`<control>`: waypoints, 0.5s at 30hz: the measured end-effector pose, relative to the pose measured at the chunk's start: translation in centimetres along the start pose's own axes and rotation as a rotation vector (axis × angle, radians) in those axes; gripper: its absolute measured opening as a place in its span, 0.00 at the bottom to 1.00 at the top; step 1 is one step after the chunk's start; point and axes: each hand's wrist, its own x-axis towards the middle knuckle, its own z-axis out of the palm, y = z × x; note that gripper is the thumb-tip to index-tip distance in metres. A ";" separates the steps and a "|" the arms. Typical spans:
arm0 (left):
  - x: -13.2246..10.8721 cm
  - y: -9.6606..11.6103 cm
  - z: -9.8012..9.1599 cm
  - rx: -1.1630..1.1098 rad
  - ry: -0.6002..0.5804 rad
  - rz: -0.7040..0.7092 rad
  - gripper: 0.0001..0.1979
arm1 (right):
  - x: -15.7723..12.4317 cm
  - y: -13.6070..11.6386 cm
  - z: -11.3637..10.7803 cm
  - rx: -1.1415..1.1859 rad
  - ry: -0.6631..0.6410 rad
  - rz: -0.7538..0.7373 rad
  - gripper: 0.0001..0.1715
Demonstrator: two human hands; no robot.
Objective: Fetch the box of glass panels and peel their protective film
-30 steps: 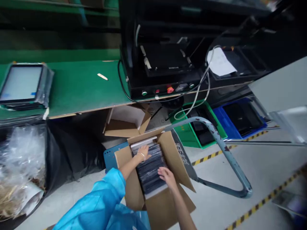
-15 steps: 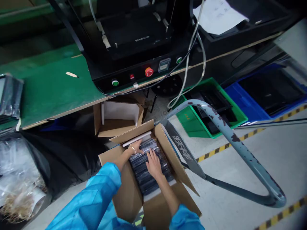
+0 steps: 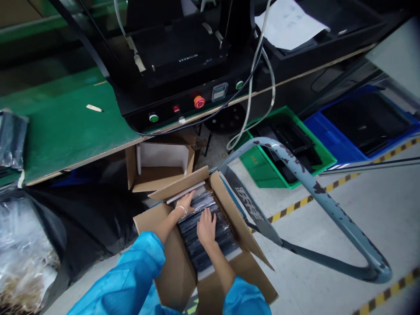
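Take the open cardboard carton as a dial, twelve pointing away from the person in blue sleeves. A row of dark panels in clear wrapping stands inside, running from eleven to five, with a white sheet beyond its eleven end and a white edge showing at five.

The left hand, a pale bracelet at its wrist, lies over the eleven end of the row, fingers extended and thumb held apart. The right hand is about four o'clock from it, palm down across the middle, fingers straight and a little spread. So the panels are directly beneath both, with more of them showing toward seven and four. Neither hand is closed round a panel that I can see; how hard they press, I can't tell.

A second carton sits at eleven, near the first. At two there's a green bin, with a blue one farther out; a chipped blue-grey tubular frame loops out at three.
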 end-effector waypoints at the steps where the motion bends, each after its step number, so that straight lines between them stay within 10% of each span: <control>1: 0.1 -0.2 -0.1 0.012 0.004 -0.003 0.32 | 0.5 -0.2 -0.2 -0.006 0.000 0.003 0.31; 15: 1.4 1.0 2.4 0.230 0.100 -0.104 0.30 | 2.7 1.2 -1.9 0.112 -0.080 -0.123 0.26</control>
